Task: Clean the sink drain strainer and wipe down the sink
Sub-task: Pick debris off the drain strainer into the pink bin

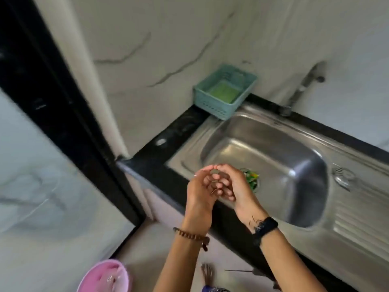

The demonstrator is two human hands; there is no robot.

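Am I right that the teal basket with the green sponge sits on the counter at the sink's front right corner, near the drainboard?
Not quite. The head view shows the teal basket at the sink's back left corner, against the wall, left of the tap. The green sponge is inside it.

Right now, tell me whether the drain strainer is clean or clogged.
Clogged: green scraps fill the drain strainer at the sink bottom, partly hidden behind the right hand.

Two hands, left hand [200, 186] and right hand [233, 184], meet fingertip to fingertip over the near left edge of a sink [273, 148]. Just right of them, in the basin, sits the drain strainer [252, 179]. Behind and above, a basket [223, 91] rests on the counter [168, 148]; a tap [299, 91] stands far right behind. A bucket [103, 277] lies below left.
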